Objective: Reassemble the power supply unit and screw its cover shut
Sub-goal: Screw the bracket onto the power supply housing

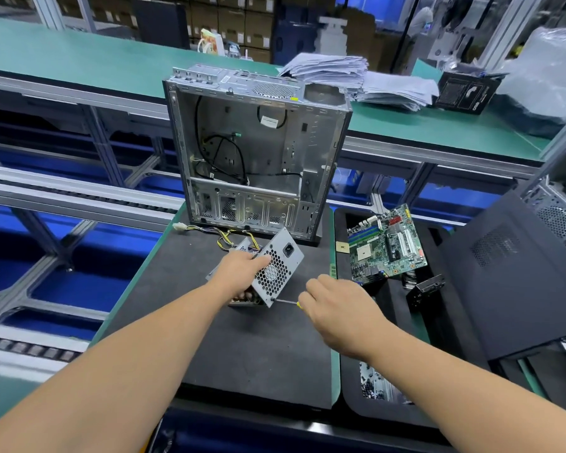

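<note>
The grey metal power supply unit [276,269] is tilted up on the black foam mat [242,348], its honeycomb fan grille and power socket facing me. My left hand [239,273] grips its upper left side and holds it off the mat. Its bundle of coloured wires [219,232] trails back to a white connector. My right hand [335,313] grips a screwdriver [288,301] with a yellow handle; the thin shaft points left, with the tip at the lower corner of the unit. The handle is mostly hidden in my fist.
An open, gutted PC case [255,152] stands upright just behind the unit. To the right a black tray [350,400] holds a green motherboard [386,245], a small black part and loose screws. A black side panel [517,276] leans at far right. Conveyor rails run on the left.
</note>
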